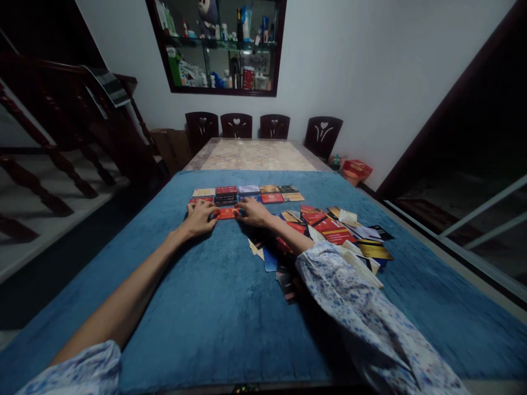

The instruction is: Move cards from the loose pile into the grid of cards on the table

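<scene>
I see two arms (pixel 142 285) stretched out. Fingers (pixel 200 205) bent, the left hand (pixel 199 220) and right hand (pixel 252 212) hold a red card (pixel 226 214) by its ends.

Legible wording: none; the print is too small or blurred.
Red card (pixel 226 213) just left of centre: yellow marks, unreadable.
Black card (pixel 226 200) above it: a line of pale characters, unreadable.
Red card with pale emblem (pixel 272 198), right of centre: a light round mark and small print, unreadable.
Card pile (pixel 334 232) at right of centre: white lines on red cards, unreadable.
Red container (pixel 248 78) in the upper cabinet: pale marking, unreadable.
</scene>
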Motion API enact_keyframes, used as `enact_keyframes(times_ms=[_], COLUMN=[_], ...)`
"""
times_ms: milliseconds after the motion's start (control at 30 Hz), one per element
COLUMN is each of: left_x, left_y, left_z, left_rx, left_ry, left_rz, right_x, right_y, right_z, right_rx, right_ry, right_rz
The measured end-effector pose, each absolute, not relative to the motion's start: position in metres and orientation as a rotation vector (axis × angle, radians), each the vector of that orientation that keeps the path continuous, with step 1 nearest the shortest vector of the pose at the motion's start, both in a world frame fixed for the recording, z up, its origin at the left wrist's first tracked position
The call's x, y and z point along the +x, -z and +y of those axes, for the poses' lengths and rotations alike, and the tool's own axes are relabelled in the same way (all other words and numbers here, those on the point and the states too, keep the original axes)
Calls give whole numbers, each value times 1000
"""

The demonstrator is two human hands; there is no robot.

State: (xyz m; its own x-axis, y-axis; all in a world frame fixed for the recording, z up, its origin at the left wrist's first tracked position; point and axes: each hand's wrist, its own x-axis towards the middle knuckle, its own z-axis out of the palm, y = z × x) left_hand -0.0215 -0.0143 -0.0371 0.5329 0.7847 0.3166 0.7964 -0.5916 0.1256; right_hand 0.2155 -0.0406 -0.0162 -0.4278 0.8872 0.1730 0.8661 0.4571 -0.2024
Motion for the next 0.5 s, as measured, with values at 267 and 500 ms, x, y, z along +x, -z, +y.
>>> enact_keyframes(times_ms=[267, 500], left_x=[-13, 6], left_y=[35, 35], left_z=[-29, -45], left_rx=[-2667, -2681], left_ry=[701, 768], left_rz=[-1273, -1158], right_x=[256, 291], right_y=[13, 16], right_z=[-48, -71], right_rx=[-1356, -1321], right_ry=[-45, 54], right_rz=[-2393, -2315])
